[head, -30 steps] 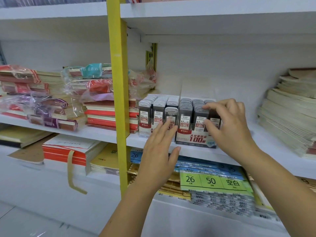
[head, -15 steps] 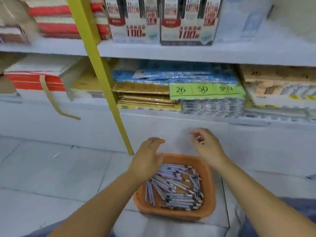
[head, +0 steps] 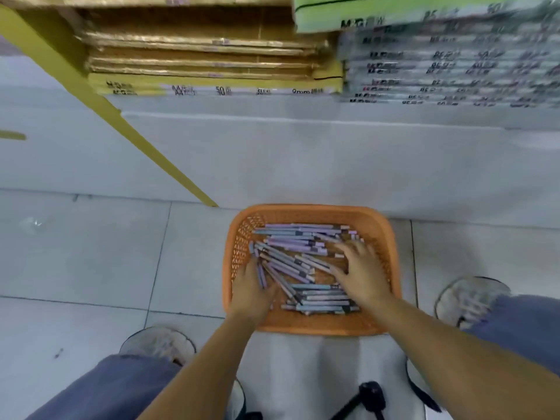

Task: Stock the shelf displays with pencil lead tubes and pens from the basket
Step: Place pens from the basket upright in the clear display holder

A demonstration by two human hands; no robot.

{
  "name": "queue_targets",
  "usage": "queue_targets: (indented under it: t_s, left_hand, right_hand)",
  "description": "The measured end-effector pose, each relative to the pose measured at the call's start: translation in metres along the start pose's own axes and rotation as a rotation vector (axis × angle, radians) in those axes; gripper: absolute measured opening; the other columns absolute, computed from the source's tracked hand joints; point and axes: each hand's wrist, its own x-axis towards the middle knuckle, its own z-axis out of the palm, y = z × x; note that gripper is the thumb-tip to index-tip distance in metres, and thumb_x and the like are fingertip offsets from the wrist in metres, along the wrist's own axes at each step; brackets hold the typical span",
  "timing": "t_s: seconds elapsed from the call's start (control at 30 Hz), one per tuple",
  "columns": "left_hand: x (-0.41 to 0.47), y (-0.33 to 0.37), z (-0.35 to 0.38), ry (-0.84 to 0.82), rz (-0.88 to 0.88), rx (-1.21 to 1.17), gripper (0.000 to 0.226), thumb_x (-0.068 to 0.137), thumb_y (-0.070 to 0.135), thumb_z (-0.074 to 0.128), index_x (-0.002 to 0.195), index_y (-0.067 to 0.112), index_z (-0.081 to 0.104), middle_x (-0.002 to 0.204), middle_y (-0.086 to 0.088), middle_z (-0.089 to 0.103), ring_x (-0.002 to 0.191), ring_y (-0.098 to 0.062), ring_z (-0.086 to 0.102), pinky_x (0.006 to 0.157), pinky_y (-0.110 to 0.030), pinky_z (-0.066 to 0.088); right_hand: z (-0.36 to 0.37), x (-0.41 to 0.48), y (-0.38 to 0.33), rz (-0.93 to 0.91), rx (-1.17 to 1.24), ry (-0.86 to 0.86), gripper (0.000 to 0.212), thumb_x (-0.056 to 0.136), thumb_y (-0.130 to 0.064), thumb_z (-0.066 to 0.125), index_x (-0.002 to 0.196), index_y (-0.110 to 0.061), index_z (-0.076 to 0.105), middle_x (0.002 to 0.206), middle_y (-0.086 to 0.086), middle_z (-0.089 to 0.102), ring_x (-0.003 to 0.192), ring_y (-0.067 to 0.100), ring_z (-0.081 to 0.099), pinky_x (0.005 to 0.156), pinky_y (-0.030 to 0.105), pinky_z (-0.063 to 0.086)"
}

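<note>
An orange plastic basket (head: 306, 211) sits on the floor tiles in front of me, holding several purple and blue pens (head: 298, 247) in a loose heap. Both of my hands are down inside it. My left hand (head: 250, 291) lies at the left side of the heap, its fingers among the pens and partly hidden. My right hand (head: 362, 272) rests on the right side of the heap with spread fingers touching pens. The pencil lead displays are out of view.
A white shelf base (head: 303, 153) rises just behind the basket, with stacked gold paper packs (head: 206, 56) and blurred grey packs (head: 448, 68) on the lowest shelf. A yellow upright post (head: 91, 95) slants down at left. My shoes (head: 157, 344) flank the basket.
The view dropped from the lead tube displays on the shelf to the floor. Both hands left the shelf, came down over the basket and now reach into the pens.
</note>
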Motion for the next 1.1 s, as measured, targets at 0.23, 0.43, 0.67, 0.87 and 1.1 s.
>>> queue_targets:
  t_s: [0.23,0.43,0.67,0.87,1.1]
  left_hand:
    - [0.007,-0.001,0.027,0.111,-0.154,-0.249,0.082,0.085,0.022,0.079,0.153,0.019,0.034,0.149,-0.005,0.049,0.138,-0.025,0.046,0.116,-0.049,0.038]
    - [0.023,0.003,0.042,0.166,-0.286,-0.261,0.089,0.074,0.024,0.088,0.147,0.012,0.039,0.145,-0.010,0.048,0.136,-0.028,0.045,0.116,-0.046,0.036]
    - [0.034,-0.001,0.041,0.121,-0.375,-0.334,0.039,0.094,0.011,0.066,0.131,0.009,0.054,0.099,0.001,0.065,0.086,-0.016,0.063,0.074,-0.028,0.045]
    - [0.027,-0.004,0.031,0.144,-0.346,-0.385,0.024,0.105,0.021,0.046,0.128,0.016,0.040,0.095,-0.003,0.064,0.063,-0.005,0.063,0.042,-0.014,0.043]
    - [0.012,0.022,0.016,0.095,-0.211,-0.510,0.050,0.103,0.030,0.052,0.150,0.022,0.036,0.121,-0.002,0.068,0.046,-0.017,0.060,0.042,-0.030,0.051]
  right_hand:
    - [0.015,0.051,-0.025,-0.082,-0.229,0.007,0.073,0.088,-0.057,0.056,0.147,-0.023,0.031,0.144,0.003,0.035,0.133,0.028,0.029,0.109,0.042,0.029]
    - [0.023,0.056,-0.024,-0.068,-0.403,-0.047,0.064,0.082,-0.049,0.066,0.136,-0.028,0.040,0.127,0.004,0.043,0.119,0.028,0.040,0.095,0.040,0.033]
    - [0.013,0.055,-0.011,-0.039,-0.032,-0.309,0.065,0.093,-0.046,0.058,0.148,-0.024,0.031,0.135,0.006,0.053,0.112,0.026,0.056,0.081,0.034,0.046]
    - [0.012,0.044,-0.008,0.060,0.064,-0.362,0.051,0.098,-0.045,0.049,0.134,-0.009,0.044,0.129,0.012,0.055,0.106,0.027,0.057,0.084,0.037,0.046]
    - [-0.011,0.030,-0.005,0.090,0.355,-0.279,0.020,0.098,-0.032,0.055,0.113,-0.019,0.058,0.088,-0.006,0.059,0.075,0.010,0.055,0.058,0.027,0.038]
